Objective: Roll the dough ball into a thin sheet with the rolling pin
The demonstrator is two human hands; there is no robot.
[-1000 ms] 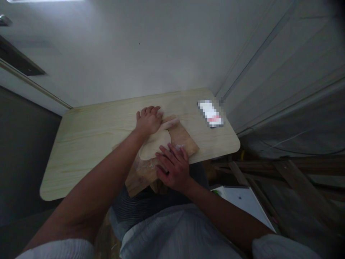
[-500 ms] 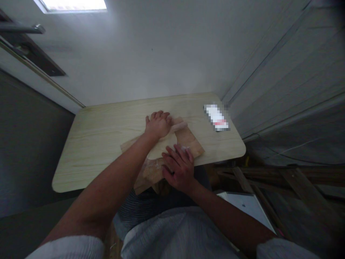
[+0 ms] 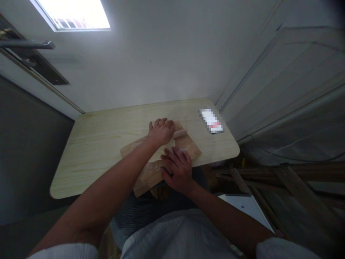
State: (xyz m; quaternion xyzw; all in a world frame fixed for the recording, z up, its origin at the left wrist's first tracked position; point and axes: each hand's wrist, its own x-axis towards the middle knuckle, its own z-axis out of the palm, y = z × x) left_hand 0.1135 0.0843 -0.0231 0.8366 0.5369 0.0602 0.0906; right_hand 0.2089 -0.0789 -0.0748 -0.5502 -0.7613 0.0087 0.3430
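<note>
A pale flattened sheet of dough (image 3: 158, 154) lies on a brown wooden board (image 3: 192, 146), whose near corner juts past the table's front edge. My left hand (image 3: 161, 133) presses down at the far side of the dough, its fingers bent over a light wooden rolling pin (image 3: 180, 133). Only the pin's right end shows beyond that hand. Nearer to me, my right hand (image 3: 178, 168) rests on the dough's near right edge and the board, fingers spread. My left forearm hides part of the board and dough.
The pale wood-grain table (image 3: 88, 144) stands against a white door with a metal handle (image 3: 40, 44). A phone (image 3: 211, 120), blurred out, lies at the table's right end. Below on the right are wooden planks (image 3: 296, 180) and a white panel (image 3: 246, 205).
The camera view has tilted up slightly. My left hand and the rolling pin have come a little closer to me over the board. The right hand stays at the dough's near edge.
</note>
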